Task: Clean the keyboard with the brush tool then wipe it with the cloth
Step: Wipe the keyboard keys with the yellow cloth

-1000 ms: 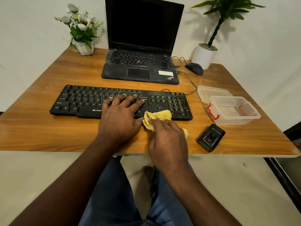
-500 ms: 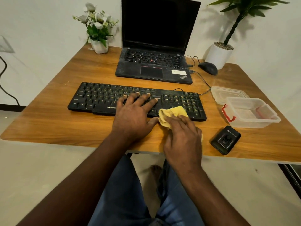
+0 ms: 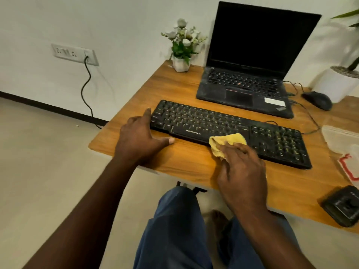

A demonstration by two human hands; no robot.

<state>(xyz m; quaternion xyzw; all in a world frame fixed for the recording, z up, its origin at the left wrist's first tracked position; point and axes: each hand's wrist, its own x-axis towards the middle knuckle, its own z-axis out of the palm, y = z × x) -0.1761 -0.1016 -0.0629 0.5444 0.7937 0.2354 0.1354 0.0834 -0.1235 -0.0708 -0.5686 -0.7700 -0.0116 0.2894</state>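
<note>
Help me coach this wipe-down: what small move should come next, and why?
Probably slide the right hand with the yellow cloth up from the front edge of the keyboard onto the key rows. The cloth sits only at that edge, near the middle, while the left hand braces the keyboard's left end, so it should hold steady.
</note>
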